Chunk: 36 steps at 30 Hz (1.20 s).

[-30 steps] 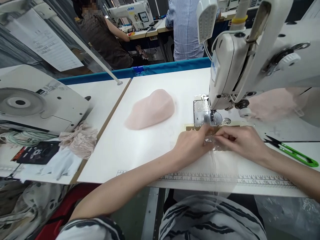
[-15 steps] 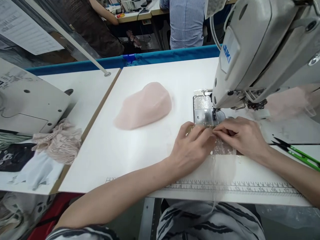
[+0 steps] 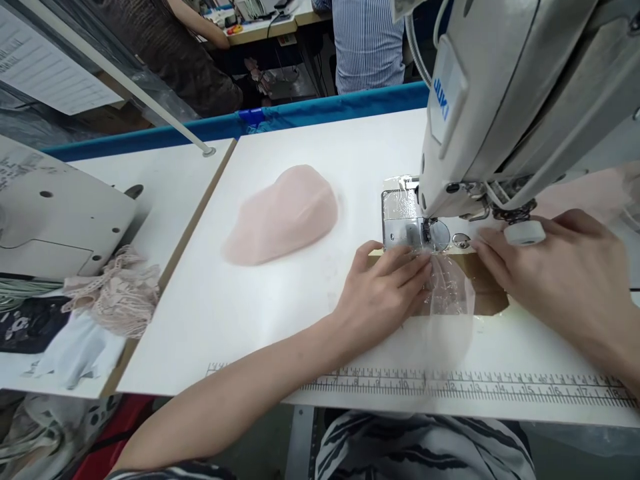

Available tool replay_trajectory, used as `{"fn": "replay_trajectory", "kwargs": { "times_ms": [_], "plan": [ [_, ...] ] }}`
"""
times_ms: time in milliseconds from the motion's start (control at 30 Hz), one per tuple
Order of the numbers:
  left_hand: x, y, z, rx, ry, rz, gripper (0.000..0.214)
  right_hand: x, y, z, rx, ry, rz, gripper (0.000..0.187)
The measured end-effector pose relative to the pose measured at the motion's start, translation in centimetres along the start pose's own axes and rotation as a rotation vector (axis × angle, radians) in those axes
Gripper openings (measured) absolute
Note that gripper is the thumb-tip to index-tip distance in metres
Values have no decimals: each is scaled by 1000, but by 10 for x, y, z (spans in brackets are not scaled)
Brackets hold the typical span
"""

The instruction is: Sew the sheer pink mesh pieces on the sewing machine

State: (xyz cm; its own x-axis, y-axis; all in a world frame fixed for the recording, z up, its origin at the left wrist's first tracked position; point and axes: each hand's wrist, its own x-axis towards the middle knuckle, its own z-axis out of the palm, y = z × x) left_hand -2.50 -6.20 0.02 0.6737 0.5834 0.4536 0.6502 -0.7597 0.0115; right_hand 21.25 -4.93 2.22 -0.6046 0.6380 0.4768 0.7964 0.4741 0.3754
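Observation:
My left hand (image 3: 383, 293) rests palm down in front of the sewing machine's presser foot (image 3: 427, 230). Its fingers are bent and close together on a sheer pink fabric piece (image 3: 453, 290), with the thumb hidden underneath. This piece runs from the presser foot over the table's front edge. To the right, my right hand (image 3: 565, 273) is beside a white round knob (image 3: 525, 233) below the machine head (image 3: 480, 100). Its fingers are stretched and apart, some partly behind the knob, and I see nothing held in them.
Another sheer pink piece (image 3: 285, 217) lies left on the white table (image 3: 280, 320). More pink fabric (image 3: 583, 193) is behind my right hand. A printed ruler (image 3: 500, 387) follows the front edge. A lace bundle (image 3: 120, 293) lies far left. Two people sit beyond the blue cloth edge (image 3: 340, 100).
My right hand has let go of the fabric at the presser foot and moved right, to the white knob. My left hand stays at the fabric. The view has shifted slightly.

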Motion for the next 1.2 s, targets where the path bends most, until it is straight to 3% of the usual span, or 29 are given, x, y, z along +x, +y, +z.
{"fn": "replay_trajectory", "kwargs": {
  "times_ms": [67, 200, 367, 667, 1200],
  "plan": [
    [3, -2, 3, -12, -4, -8, 24, 1, -4, 0, 117, 33, -33, 30],
    [5, -2, 3, 9, -12, -7, 26, -1, -22, 7, 268, -43, -64, 32],
    [3, 0, 0, 70, -23, -22, 31, -3, -25, 11, 211, -66, -86, 31],
    [8, 1, 1, 127, -74, -57, 36, 3, -22, 11, 151, -219, -31, 37],
    [7, 1, 5, 105, -79, -86, 39, 2, -21, 14, 73, -151, -61, 36]
  ]
}}
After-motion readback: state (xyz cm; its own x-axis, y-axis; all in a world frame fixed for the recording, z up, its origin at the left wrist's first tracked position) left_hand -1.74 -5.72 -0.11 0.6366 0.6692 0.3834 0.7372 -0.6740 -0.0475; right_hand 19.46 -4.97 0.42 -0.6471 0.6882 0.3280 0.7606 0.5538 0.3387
